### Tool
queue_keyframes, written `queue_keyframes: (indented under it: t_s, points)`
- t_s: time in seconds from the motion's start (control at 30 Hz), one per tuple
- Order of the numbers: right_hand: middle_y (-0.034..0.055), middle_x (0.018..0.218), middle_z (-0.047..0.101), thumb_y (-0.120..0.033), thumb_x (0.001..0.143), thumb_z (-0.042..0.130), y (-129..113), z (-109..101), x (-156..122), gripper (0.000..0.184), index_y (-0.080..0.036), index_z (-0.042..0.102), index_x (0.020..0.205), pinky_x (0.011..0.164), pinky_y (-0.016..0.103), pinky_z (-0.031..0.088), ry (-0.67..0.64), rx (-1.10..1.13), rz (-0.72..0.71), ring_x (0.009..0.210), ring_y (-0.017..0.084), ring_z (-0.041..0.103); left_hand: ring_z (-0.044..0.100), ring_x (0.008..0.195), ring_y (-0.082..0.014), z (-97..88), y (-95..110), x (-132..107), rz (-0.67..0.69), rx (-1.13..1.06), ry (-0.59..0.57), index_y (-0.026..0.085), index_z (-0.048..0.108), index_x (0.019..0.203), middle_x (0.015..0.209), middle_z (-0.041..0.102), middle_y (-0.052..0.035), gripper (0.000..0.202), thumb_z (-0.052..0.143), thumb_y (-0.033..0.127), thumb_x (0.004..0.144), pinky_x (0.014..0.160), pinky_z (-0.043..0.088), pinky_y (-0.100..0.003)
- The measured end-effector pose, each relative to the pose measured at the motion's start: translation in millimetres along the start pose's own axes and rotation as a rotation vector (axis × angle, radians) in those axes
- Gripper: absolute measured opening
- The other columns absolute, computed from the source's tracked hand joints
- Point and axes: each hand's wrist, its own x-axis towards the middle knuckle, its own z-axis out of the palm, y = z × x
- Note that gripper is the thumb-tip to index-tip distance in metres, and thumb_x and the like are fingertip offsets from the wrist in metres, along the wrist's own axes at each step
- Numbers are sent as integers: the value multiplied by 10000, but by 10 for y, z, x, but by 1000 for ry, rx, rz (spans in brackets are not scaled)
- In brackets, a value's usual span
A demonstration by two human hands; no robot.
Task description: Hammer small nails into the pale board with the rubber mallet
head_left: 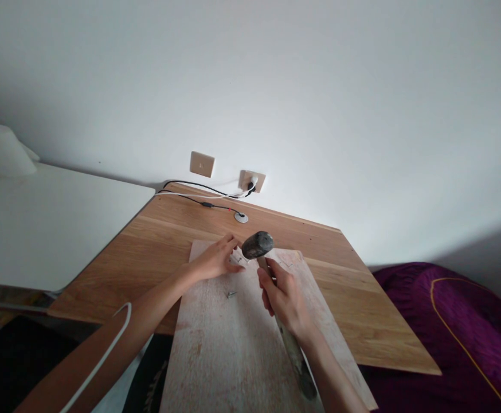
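Observation:
My right hand (285,295) grips a hammer (258,245) by its handle, just below the dark, blunt head. The handle runs down past my wrist toward the near side. To the left of the hammer head, my left hand (215,259) rests at the far part of a pale wooden board (216,350). Its thumb and fingers are curved but apart, with a gap between them. Small thin marks or bits show by those fingertips, too small to name. A few small metal pieces (231,295), like nails or screws, lie on the board below my left hand.
The board lies on a wooden desk (349,287) against a white wall. Cables (199,198) run along the desk's back edge to a wall socket (253,180), past a round silver disc (241,217). A white table (61,223) adjoins at left; purple fabric (461,321) bulges at right.

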Motion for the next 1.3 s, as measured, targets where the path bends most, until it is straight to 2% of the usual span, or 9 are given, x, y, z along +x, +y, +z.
queue_keyframes:
  t_s: [0.13, 0.33, 0.5, 0.67, 0.83, 0.9, 1.0, 1.07, 1.3]
  points:
    - [-84, 519, 514, -472, 977, 480, 74, 19, -9, 247, -242, 535, 909, 337, 193, 335, -68, -57, 38, 353, 106, 488, 651, 1032, -238, 3, -4, -8, 27, 7, -2, 202, 663, 1124, 1151, 632, -76, 374, 838, 278, 802, 900, 514, -341]
    - [-72, 551, 515, -534, 941, 487, 52, -52, -60, 303, -236, 499, 884, 336, 202, 317, 19, -18, 50, 342, 90, 444, 659, 853, -202, -9, 59, 10, -8, 49, -28, 185, 703, 892, 917, 678, -39, 88, 748, 261, 904, 756, 470, -295]
    - [-67, 561, 507, -550, 918, 474, 25, -72, -60, 325, -226, 506, 918, 326, 204, 317, 44, -20, 70, 345, 92, 443, 663, 826, -195, -4, 83, 12, 25, 80, -8, 181, 713, 864, 883, 699, -42, 60, 727, 210, 915, 757, 464, -291]
    - [-69, 581, 510, -576, 927, 480, -50, -68, -51, 359, -220, 528, 944, 331, 205, 346, 51, 2, 19, 367, 104, 487, 678, 914, -212, -7, 92, 22, 33, 110, -27, 192, 733, 885, 955, 721, -48, 79, 678, 166, 936, 799, 465, -297]
    - [-60, 616, 549, -575, 938, 492, -160, -67, -37, 357, -223, 541, 971, 332, 206, 342, 55, 20, -13, 375, 105, 502, 673, 950, -224, -6, 81, 24, 16, 102, -53, 199, 724, 893, 985, 708, -44, 90, 659, 210, 955, 834, 474, -319]
    - [-64, 609, 550, -560, 958, 483, -147, -47, -21, 338, -228, 540, 972, 342, 203, 344, 48, 9, -14, 373, 101, 501, 667, 951, -229, -4, 66, 13, 9, 94, -47, 207, 721, 973, 1023, 685, -47, 71, 697, 261, 933, 830, 486, -326]
    - [-71, 563, 538, -517, 980, 471, -55, 4, 3, 293, -235, 535, 933, 351, 197, 340, -12, -45, 0, 368, 104, 504, 661, 985, -243, -4, 44, -9, 11, 63, -23, 212, 683, 1120, 1128, 637, -61, 343, 818, 340, 831, 841, 508, -336]
    - [-70, 531, 535, -491, 982, 470, 10, 31, 4, 270, -239, 540, 914, 348, 200, 337, -62, -80, 27, 366, 115, 514, 656, 1038, -254, -7, 34, -23, 28, 44, -8, 209, 658, 1149, 1171, 619, -72, 429, 856, 333, 790, 875, 512, -343]
    - [-74, 515, 515, -555, 941, 474, -40, -57, -82, 348, -218, 554, 965, 343, 205, 340, 40, -61, 38, 355, 115, 493, 651, 948, -220, -13, 62, -31, 16, 82, 3, 197, 678, 1003, 1044, 641, -53, 131, 720, 280, 910, 818, 486, -318]
